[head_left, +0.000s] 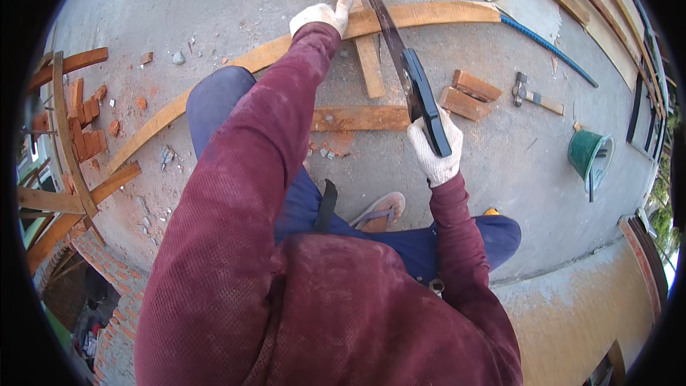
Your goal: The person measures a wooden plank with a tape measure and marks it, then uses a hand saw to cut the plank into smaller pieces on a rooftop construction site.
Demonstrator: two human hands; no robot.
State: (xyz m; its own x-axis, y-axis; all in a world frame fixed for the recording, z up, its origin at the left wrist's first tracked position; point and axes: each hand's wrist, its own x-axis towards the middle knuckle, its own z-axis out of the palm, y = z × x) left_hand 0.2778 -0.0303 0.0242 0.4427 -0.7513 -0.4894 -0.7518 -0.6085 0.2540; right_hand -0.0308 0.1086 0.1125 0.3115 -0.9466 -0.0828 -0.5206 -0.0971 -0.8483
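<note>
My right hand [437,146], in a white knit glove, is wrapped round the dark handle of a handsaw [422,93]. The saw's long blade runs up and away to the left, across a long wooden plank [443,13]. Left of the blade, my gloved left hand [321,17] grips this plank, its thumb on top; its other fingers are partly hidden. Under the plank lies a shorter wooden batten [369,68], set crosswise. Closer to me, another wooden piece [361,118] rests on the concrete, its right end near the saw handle.
Two red bricks [473,94], a hammer [534,93] and a green bucket [582,153] stand to the right. A blue ribbed bar [550,48] lies beyond. Broken bricks [87,129] and crossed boards [68,136] are at the left, by a brick-edged opening [118,314].
</note>
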